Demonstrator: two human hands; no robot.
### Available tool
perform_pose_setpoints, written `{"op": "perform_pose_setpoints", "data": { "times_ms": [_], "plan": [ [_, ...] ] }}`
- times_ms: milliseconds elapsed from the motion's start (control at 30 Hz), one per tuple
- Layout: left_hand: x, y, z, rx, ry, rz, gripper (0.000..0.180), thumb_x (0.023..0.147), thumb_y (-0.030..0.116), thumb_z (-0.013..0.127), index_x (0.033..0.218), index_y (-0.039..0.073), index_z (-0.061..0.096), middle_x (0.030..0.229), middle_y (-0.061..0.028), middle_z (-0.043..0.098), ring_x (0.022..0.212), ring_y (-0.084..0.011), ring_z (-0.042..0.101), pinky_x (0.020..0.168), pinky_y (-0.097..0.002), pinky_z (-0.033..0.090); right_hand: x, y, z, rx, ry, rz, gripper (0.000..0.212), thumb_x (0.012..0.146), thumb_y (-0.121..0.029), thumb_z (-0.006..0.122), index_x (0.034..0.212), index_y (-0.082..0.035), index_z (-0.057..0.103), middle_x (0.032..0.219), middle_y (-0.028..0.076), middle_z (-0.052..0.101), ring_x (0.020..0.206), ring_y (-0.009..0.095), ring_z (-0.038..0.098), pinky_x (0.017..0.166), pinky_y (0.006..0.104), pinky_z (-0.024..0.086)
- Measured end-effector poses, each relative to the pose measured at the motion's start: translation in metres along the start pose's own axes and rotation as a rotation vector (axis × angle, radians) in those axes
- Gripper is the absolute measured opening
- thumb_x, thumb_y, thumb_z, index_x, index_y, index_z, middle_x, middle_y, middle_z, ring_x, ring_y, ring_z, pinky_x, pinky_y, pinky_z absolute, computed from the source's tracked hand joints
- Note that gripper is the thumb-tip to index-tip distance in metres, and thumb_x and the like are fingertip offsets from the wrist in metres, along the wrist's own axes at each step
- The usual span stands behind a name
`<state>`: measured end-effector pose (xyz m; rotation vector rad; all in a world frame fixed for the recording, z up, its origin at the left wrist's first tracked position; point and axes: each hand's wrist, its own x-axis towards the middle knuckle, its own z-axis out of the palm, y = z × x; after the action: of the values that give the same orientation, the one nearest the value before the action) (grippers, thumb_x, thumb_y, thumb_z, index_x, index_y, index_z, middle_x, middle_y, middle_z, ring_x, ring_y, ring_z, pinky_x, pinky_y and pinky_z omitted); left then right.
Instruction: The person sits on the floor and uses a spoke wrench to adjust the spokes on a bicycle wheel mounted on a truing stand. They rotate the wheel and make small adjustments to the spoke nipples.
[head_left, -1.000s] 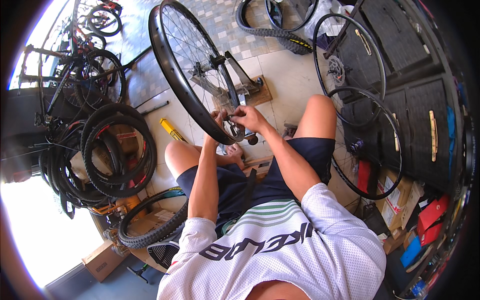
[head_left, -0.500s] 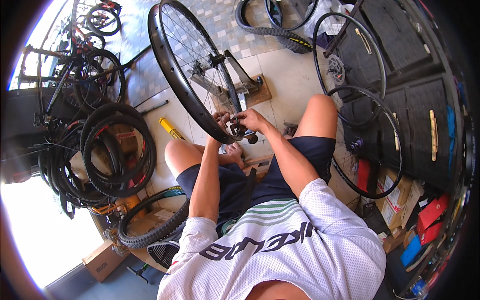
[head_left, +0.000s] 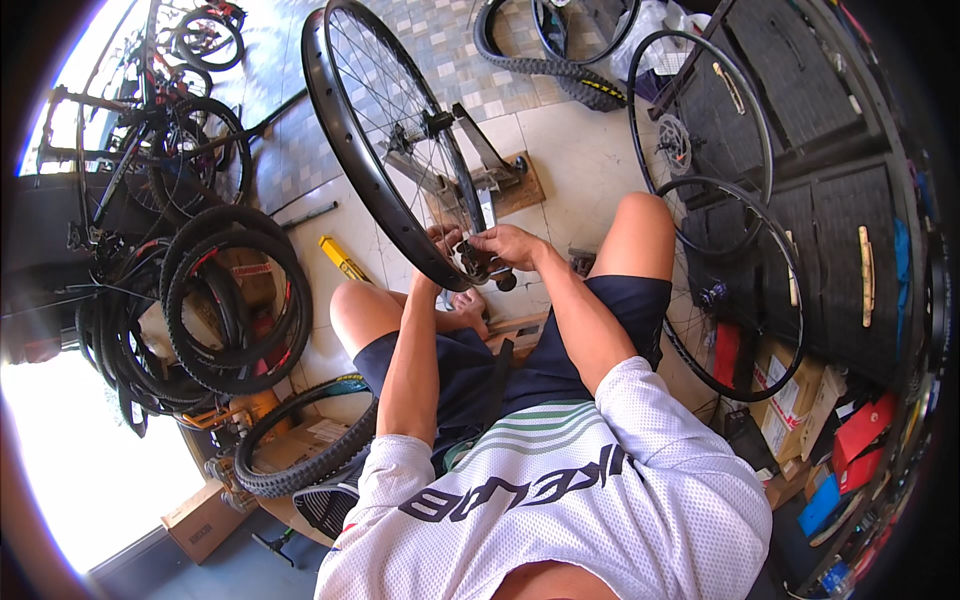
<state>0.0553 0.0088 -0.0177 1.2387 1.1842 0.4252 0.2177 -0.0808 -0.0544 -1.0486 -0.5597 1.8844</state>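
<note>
A black bicycle wheel rim [head_left: 352, 150] with thin spokes stands upright before me, its hub held between the arms of a metal truing stand [head_left: 478, 140] on a wooden base. At the rim's near end, my left hand [head_left: 440, 243] is partly hidden behind the rim, its fingers curled in among the spokes. Just right of it, my right hand [head_left: 510, 244] pinches close to the spokes with thumb and fingertips together. Something small and silvery shows between the two hands, too small to name. Below the right hand sits a dark round knob [head_left: 505, 281] of the stand.
Two spoked wheels [head_left: 735, 388] lean against black cabinets on the right. Tyres [head_left: 235, 310] hang in a bunch at left, beside parked bicycles [head_left: 200, 150]. A yellow box [head_left: 342, 258] lies on the floor near my left knee. Another tyre [head_left: 300, 480] rests lower left.
My right hand has shifted slightly right and its fingers have changed position at the spokes. My left hand stays at nearly the same spot. The wheel remains in the stand.
</note>
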Motion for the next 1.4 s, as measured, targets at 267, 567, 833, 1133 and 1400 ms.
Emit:
{"op": "perform_pose_setpoints", "data": {
  "times_ms": [267,567,833,1133,1400],
  "plan": [
    [0.001,0.007,-0.007,-0.041,-0.029,-0.080,0.029,0.084,0.023,0.075,0.100,0.003,0.061,0.084,-0.0026,0.061,0.065,-0.0115,0.051,0.053,-0.0270,0.039,-0.001,-0.005,0.005,-0.034,-0.060,-0.004,0.027,0.096,-0.030,0.062,0.103,-0.004,0.068,0.087,0.000,0.069,0.070,0.009,0.061,0.061,0.0259,0.049],
    [0.006,0.004,-0.009,-0.035,-0.062,-0.027,0.026,0.085,0.020,0.075,0.097,0.003,0.059,0.081,-0.0020,0.059,0.069,-0.0119,0.053,0.059,-0.0259,0.043,-0.004,-0.015,0.028,-0.321,0.181,-0.044,0.036,0.086,-0.038,0.074,0.086,-0.003,0.064,0.067,0.002,0.061,0.062,0.011,0.057,0.053,0.0262,0.044],
    [0.006,-0.001,0.000,-0.074,0.030,0.096,0.026,0.084,0.022,0.072,0.092,-0.001,0.064,0.071,-0.0028,0.062,0.053,-0.0082,0.050,0.048,-0.0243,0.040,0.010,-0.001,0.037,-0.746,0.539,-0.282,0.038,0.073,-0.030,0.080,0.076,0.001,0.058,0.065,0.010,0.060,0.062,0.019,0.059,0.058,0.0380,0.046],
    [0.006,-0.003,-0.016,-0.080,0.031,-0.029,0.041,0.092,0.042,0.065,0.095,0.001,0.064,0.075,-0.0032,0.062,0.056,-0.0077,0.044,0.050,-0.0239,0.037,-0.005,-0.018,0.022,-0.240,0.336,-0.301,0.023,0.086,-0.021,0.072,0.095,-0.001,0.067,0.076,0.003,0.065,0.066,0.012,0.062,0.056,0.0290,0.050],
    [0.006,-0.003,0.003,0.018,0.038,0.028,0.037,0.087,0.039,0.071,0.098,0.004,0.063,0.078,-0.0004,0.062,0.061,-0.0065,0.045,0.055,-0.0227,0.037,0.000,-0.007,-0.002,-0.419,0.369,-0.292,0.022,0.087,-0.016,0.068,0.105,-0.003,0.070,0.084,0.003,0.071,0.067,0.010,0.063,0.051,0.0266,0.047]
  ]
}}
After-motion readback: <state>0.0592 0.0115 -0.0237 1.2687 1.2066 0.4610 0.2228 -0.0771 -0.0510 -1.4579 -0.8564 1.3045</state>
